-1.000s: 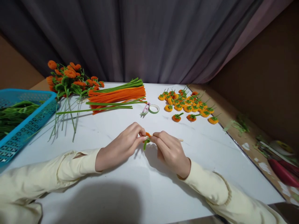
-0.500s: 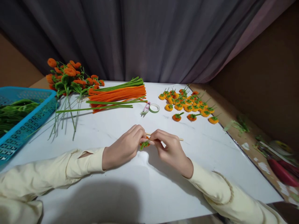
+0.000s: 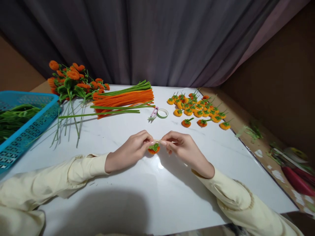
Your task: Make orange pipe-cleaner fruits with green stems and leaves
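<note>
My left hand (image 3: 131,149) is closed, thumb and fingers pinched at the green top of a small orange pipe-cleaner flower (image 3: 154,150). The flower hangs just below the fingertips, its green part facing up. A thin pale wooden stick (image 3: 157,141) spans the short gap between both hands, right above the flower. My right hand (image 3: 184,147) is closed too, pinching that stick between thumb and forefinger; the rest of the stick is mostly hidden by the fingers. Whether the green pipe cleaner wraps round the stick I cannot tell.
Orange pipe cleaners (image 3: 125,100), pink-handled snips (image 3: 154,113) and a green tape roll (image 3: 162,113) lie beyond my hands. Several finished flower heads (image 3: 198,113) sit back right. Left are a blue basket (image 3: 29,131) of green leaves and a bunch of orange flowers (image 3: 73,75).
My right hand has turned and shifted slightly right, its fingers less curled over. The stick's end no longer sticks out plainly to the right. More of the orange flower now shows below the fingertips.
</note>
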`<state>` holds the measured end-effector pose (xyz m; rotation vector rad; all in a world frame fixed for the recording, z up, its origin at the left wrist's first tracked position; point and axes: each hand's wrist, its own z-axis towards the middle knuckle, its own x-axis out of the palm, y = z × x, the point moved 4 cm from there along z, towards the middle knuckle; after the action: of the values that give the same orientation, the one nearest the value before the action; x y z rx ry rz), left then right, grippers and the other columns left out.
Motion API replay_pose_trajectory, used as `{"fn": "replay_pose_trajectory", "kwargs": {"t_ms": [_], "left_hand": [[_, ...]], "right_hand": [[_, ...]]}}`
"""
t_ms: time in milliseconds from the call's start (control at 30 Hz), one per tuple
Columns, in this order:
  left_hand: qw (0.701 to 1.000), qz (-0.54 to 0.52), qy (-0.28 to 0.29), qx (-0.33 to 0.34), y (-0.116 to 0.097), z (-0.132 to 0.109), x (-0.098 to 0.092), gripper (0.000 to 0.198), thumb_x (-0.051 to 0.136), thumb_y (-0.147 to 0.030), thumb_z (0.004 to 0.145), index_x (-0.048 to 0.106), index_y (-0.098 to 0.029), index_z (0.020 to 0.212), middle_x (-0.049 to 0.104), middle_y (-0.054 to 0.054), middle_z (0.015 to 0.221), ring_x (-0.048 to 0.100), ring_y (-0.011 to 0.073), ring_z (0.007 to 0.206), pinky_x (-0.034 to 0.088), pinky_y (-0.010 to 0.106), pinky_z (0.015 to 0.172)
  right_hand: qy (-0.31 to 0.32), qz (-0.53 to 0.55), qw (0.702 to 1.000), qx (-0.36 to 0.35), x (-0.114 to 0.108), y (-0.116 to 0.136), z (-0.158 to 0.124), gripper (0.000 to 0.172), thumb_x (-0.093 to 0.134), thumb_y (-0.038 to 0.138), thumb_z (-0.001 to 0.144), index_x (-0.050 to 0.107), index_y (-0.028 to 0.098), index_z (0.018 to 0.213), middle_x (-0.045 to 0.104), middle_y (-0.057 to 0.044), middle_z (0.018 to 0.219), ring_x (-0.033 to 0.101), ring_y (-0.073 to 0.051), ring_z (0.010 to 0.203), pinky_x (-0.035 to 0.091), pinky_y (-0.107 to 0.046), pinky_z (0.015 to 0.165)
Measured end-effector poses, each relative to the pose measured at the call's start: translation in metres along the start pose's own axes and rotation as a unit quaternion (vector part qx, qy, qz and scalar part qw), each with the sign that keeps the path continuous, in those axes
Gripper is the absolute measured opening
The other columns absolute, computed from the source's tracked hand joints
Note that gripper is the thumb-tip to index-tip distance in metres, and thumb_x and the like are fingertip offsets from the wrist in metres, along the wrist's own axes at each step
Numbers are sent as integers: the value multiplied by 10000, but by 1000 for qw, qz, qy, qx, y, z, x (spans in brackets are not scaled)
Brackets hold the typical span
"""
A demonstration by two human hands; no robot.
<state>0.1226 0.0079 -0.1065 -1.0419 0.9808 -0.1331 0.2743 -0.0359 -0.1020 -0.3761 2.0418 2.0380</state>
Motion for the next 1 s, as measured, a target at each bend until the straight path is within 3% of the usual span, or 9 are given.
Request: {"fn": "replay_pose_trajectory", "kwargs": {"t_ms": [67,200,367,533,700,867,1000], "left_hand": [[1000,-6,-4,-8,2,1,0,198,420,-251,915,555,-163,800,550,5,793,506,119,707,395,240,658],[1000,-18,-17,-12,3,1,0,197,470,-262,895,596,-156,786,587,10,791,522,120,713,393,239,664],[991,-102,-23,-86,7,2,-1,195,526,-297,860,633,-156,778,639,20,789,565,142,739,413,255,676],[981,-150,-33,-117,8,4,-2,190,564,-305,828,652,-154,751,647,25,780,574,154,755,432,271,713],[950,-259,-10,-173,14,5,1,226,537,-340,841,617,-136,782,602,20,733,553,125,653,470,273,639],[893,-399,96,-187,18,-1,16,367,585,-369,825,518,-166,1123,617,40,803,619,165,745,536,321,648],[905,-391,81,-144,19,-4,19,393,608,-324,822,509,-183,1176,638,39,869,637,144,757,549,310,715]], "right_hand": [[11,8,999,41,-1,-2,-1,231,607,360,788,605,148,697,518,24,496,472,-89,431,409,-223,452],[96,56,987,114,2,-9,-2,334,585,451,802,550,144,675,525,21,488,487,-84,400,443,-220,427],[103,126,979,123,4,-12,-2,280,631,409,782,552,149,850,615,-52,779,612,-147,669,523,-221,429],[181,273,927,183,14,-16,-3,200,598,294,831,537,129,926,627,-87,869,657,-182,813,582,-279,586],[145,279,937,153,12,-21,0,201,649,261,789,544,124,893,638,-55,781,657,-149,710,551,-245,571],[105,241,961,81,10,-20,2,235,661,305,774,519,158,889,631,-17,748,625,-122,658,545,-251,574],[57,157,986,30,8,-18,0,195,638,289,782,490,179,845,585,-2,778,604,-108,630,531,-235,537]]}}
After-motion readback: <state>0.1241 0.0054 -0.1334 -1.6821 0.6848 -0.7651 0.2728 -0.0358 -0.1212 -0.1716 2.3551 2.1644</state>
